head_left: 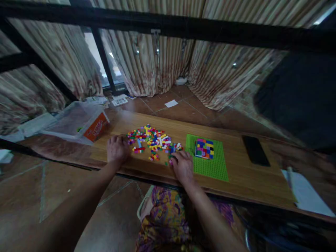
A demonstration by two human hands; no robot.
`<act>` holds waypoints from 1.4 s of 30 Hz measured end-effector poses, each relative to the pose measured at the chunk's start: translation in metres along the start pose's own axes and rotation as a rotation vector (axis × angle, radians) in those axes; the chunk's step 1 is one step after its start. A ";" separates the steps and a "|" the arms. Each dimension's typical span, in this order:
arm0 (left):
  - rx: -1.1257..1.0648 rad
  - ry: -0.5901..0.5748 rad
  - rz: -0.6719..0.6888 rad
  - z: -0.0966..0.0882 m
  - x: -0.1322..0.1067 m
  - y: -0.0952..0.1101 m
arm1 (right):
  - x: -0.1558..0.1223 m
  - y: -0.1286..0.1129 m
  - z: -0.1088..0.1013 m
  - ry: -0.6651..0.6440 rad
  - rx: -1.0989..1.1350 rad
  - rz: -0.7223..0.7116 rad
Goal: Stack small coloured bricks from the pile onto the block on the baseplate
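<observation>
A pile of small coloured toy bricks [151, 138] is spread over the wooden board. My left hand [117, 149] rests on the board at the pile's left edge, fingers laid forward and holding nothing I can see. At the pile's right end is my right hand [182, 164], with thumb and fingertips drawn together at a small pink brick [171, 162]. Just right of that hand lies a green studded baseplate [210, 168]. On it sits a squarish block built of many-coloured bricks [204, 148], with a white layer showing at its lower edge.
A clear plastic box [70, 119] with an orange label stands at the left. A black phone [255, 150] lies on the wooden board [236, 189] at right, near white paper [309, 192] and a pen. Behind are striped curtains [162, 63] and dark frame bars.
</observation>
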State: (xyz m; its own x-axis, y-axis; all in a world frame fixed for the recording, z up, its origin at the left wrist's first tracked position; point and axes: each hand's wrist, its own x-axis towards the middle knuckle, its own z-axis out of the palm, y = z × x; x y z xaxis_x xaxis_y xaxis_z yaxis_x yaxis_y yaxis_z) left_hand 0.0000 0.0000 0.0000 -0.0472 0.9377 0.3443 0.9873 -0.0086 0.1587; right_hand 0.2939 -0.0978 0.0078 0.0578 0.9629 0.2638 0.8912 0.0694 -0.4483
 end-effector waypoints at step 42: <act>-0.028 -0.015 -0.004 0.002 0.003 -0.003 | -0.030 0.082 -0.084 0.324 0.822 0.621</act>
State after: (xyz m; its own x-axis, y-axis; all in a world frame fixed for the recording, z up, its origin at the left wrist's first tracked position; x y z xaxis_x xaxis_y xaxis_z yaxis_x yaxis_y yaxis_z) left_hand -0.0029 0.0037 -0.0008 -0.0486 0.9429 0.3295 0.9824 -0.0145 0.1862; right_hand 0.4029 -0.1428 0.0352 0.6193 0.7837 -0.0483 0.0973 -0.1376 -0.9857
